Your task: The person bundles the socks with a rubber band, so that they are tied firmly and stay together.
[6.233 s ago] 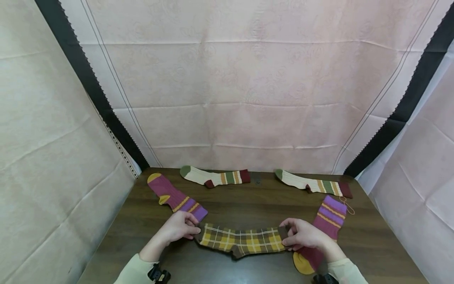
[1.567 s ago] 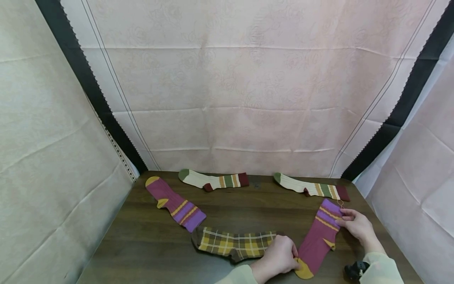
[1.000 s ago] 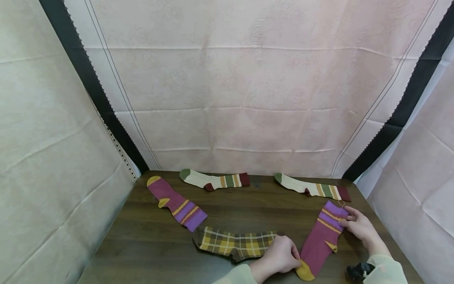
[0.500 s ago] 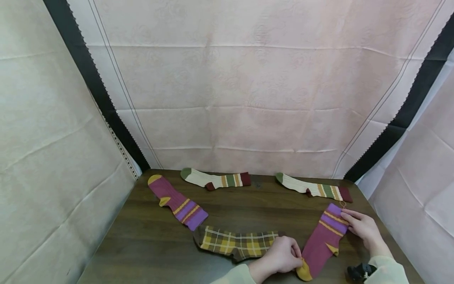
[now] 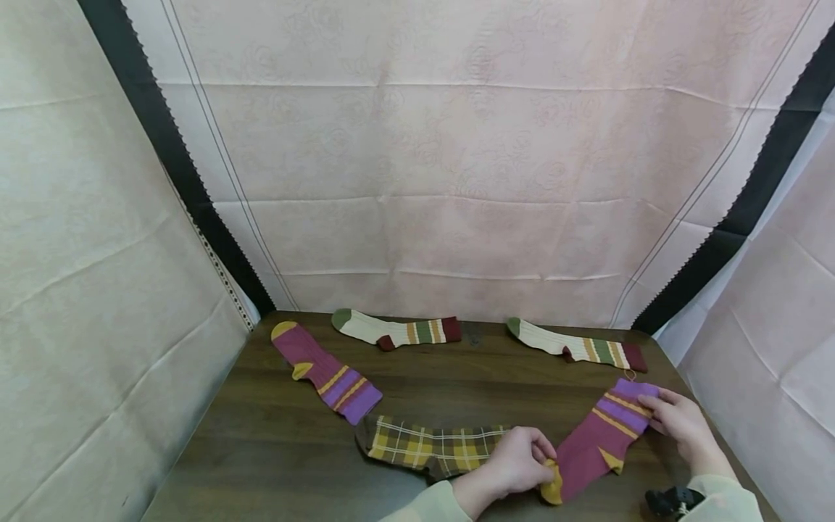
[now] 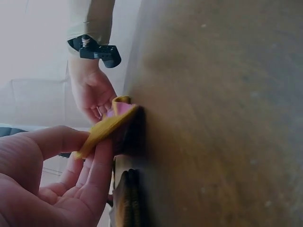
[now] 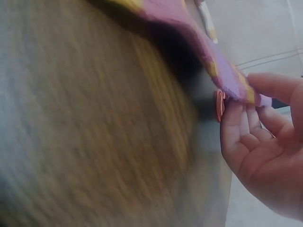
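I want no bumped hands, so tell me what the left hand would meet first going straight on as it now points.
The rest of the purple sock, whose yellow toe the left hand pinches; beyond it, the right hand seems to come next, though depth is hard to judge.

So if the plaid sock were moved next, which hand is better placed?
Probably the left hand: it's beside the plaid sock, though pinching a purple sock by the toe. The right hand, farther off, holds its striped end.
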The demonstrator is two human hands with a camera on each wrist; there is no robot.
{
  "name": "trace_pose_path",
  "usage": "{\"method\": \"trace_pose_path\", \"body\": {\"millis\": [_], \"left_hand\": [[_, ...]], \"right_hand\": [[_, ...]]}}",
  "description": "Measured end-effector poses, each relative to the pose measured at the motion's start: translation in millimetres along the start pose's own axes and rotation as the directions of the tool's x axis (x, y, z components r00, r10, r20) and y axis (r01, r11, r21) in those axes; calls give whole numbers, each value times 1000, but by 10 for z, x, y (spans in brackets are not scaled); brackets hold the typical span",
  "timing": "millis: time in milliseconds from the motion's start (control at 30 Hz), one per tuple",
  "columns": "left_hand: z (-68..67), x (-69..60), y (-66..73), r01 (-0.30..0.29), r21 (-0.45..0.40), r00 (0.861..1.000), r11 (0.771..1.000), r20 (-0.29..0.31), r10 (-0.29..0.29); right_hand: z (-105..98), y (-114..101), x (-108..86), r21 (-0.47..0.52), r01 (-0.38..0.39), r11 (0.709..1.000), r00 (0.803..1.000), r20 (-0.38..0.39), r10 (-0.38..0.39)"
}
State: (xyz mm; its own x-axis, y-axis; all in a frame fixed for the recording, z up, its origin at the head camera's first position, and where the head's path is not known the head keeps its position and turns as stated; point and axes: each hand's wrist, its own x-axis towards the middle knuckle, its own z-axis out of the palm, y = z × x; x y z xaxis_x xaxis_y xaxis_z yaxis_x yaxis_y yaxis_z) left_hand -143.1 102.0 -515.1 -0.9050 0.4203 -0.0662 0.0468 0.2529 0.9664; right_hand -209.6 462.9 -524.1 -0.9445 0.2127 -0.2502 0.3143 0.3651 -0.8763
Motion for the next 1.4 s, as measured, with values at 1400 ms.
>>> {"method": "trace_pose_path", "body": {"millis": [1400], "left_hand": [[-1213,-22,66,-30,-149,999,988,-46,23]], "right_hand": [[135,-139,-314,481,205,852,933,166,-319]]}}
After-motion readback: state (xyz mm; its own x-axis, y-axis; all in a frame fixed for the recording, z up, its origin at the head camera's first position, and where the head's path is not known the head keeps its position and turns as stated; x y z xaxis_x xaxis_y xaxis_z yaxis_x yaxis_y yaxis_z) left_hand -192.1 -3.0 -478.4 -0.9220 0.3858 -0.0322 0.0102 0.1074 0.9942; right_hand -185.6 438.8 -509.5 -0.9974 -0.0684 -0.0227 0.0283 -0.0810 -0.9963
